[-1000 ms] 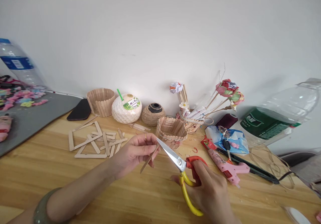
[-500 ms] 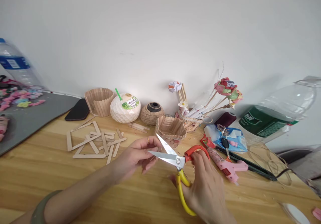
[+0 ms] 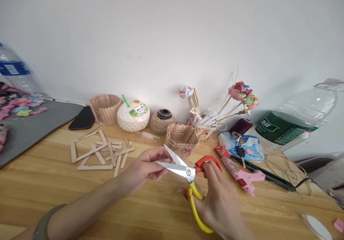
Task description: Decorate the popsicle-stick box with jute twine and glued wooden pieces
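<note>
The small pot (image 3: 185,151), made of wooden sticks, stands on the table (image 3: 134,211) and serves as reference. Scissors (image 3: 189,173) are held above the table, on the person's side of the small pot, blades spread and points directed left. The right hand (image 3: 221,195) carries them, its grip closed around the red and yellow handles. The left hand (image 3: 152,164) is in front and to the left of the small pot, thumb and fingers drawn together at the blades; whether they pinch anything cannot be told, the blades obscuring the fingertips. Loose sticks (image 3: 111,154) lie left of the small pot, some crossing one another. A ball of twine (image 3: 162,123) sits just beside it, behind and left; a coconut (image 3: 131,120) with a green straw is farther left. A pink glue gun (image 3: 243,177) lies to the right of the small pot, nearer the person.
</note>
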{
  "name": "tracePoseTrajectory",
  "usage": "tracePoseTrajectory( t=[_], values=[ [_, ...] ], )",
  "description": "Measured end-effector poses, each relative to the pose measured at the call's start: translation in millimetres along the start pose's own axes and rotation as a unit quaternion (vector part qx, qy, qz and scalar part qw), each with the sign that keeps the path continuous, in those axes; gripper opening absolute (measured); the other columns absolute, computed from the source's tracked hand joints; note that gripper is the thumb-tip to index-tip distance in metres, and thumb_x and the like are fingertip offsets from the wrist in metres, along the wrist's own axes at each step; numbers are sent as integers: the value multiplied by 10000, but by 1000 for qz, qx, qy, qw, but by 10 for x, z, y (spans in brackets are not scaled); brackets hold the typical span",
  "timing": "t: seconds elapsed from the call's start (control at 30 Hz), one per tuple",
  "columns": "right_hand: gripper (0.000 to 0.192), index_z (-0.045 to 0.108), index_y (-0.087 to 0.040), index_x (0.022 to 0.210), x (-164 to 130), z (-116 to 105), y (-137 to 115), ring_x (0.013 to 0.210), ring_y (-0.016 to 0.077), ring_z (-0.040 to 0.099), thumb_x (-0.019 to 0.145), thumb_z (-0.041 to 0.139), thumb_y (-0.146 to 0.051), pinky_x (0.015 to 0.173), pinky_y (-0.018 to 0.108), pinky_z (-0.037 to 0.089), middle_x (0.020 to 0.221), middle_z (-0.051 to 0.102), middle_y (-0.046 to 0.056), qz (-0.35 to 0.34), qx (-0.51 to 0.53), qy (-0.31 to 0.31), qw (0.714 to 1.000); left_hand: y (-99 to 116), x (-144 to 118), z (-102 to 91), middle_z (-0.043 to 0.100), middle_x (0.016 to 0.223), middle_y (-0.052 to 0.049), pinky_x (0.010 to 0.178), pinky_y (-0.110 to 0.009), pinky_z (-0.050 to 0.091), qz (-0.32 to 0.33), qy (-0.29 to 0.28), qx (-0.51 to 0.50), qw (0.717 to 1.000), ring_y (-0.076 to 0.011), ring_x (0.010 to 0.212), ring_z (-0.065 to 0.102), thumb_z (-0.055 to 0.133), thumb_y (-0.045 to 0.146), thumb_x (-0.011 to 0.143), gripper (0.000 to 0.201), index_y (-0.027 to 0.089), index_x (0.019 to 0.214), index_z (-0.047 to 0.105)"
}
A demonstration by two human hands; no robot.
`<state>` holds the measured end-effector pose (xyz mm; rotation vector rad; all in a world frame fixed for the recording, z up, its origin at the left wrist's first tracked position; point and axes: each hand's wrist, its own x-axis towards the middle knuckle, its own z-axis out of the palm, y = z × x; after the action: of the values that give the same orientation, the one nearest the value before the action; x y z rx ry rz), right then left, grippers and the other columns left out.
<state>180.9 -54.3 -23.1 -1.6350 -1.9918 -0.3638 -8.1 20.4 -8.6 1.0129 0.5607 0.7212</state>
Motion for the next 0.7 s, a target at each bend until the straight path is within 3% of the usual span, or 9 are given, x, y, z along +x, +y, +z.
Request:
tracePoseTrajectory(
  t=[0.27, 0.5, 0.7],
  values=[
    [236, 412, -214, 721, 11, -22, -2, 490, 134, 464, 636, 611, -308, 437, 219, 355, 597, 480, -29, -5, 50, -10, 999, 10, 34, -78, 516, 537, 27, 488, -231, 226, 70, -29, 49, 996, -69, 466, 359, 649, 260, 684, 119, 158, 744, 663],
    [221, 434, -207, 740, 21, -29, 9, 463, 125, 463, 655, 603, -321, 416, 213, 334, 580, 487, -33, -20, 52, -30, 998, 13, 46, -104, 501, 476, 34, 503, -235, 247, 66, -26, 62, 996, -78, 460, 379, 653, 283, 696, 130, 155, 715, 668],
    [268, 435, -200, 786, 35, -39, 9, 554, 169, 515, 650, 591, -369, 468, 244, 375, 662, 529, 13, -28, -1, -2, 1000, 32, 49, -59, 493, 477, 33, 507, -229, 256, 56, -18, 65, 996, -72, 462, 371, 654, 274, 682, 137, 144, 715, 683]
  ],
)
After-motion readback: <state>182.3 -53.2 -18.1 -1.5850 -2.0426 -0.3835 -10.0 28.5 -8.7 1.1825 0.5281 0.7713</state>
